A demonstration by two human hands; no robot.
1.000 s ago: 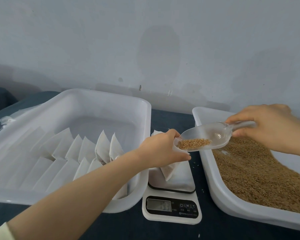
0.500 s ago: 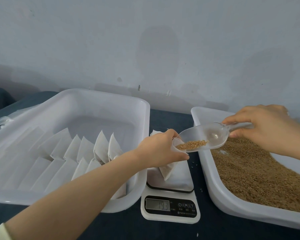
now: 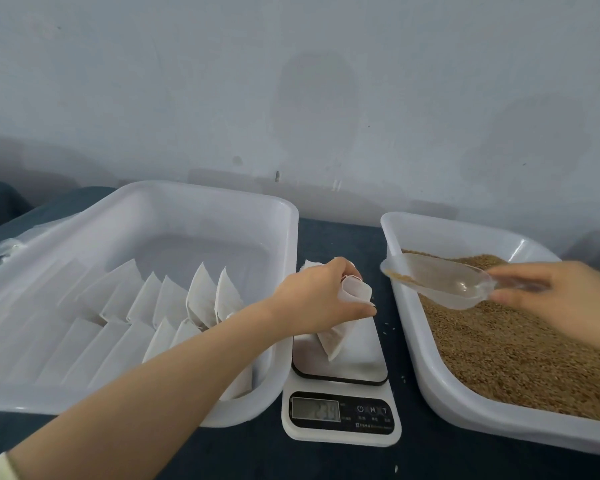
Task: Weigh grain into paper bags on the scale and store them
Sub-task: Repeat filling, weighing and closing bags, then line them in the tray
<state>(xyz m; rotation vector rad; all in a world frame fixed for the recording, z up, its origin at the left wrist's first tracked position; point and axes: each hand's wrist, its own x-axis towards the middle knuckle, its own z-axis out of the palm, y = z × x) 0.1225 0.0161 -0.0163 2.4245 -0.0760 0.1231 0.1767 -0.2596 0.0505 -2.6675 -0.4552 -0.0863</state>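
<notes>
- Head view, looking down on a dark table (image 3: 340, 237) against a pale wall.
- Left hand (image 3: 321, 299): fingers and thumb curled round the open mouth of a paper bag (image 3: 355, 293), the bag's lower end resting on the platform of the scale (image 3: 361, 358); display lit, digits blurred.
- Right hand (image 3: 548, 299): gripping the handle of a clear scoop (image 3: 440, 280), held over the far left corner of the right tray (image 3: 430, 386), apart from the bag; a few kernels at the scoop's lip.
- Right tray: white, filled with loose brown grain (image 3: 499, 358).
- Left tray (image 3: 284, 237): white, just beside the scale, holding rows of stored bags (image 3: 201, 299) leaning on one another.
- Stray kernels (image 3: 389, 328) on the table between scale and right tray.
</notes>
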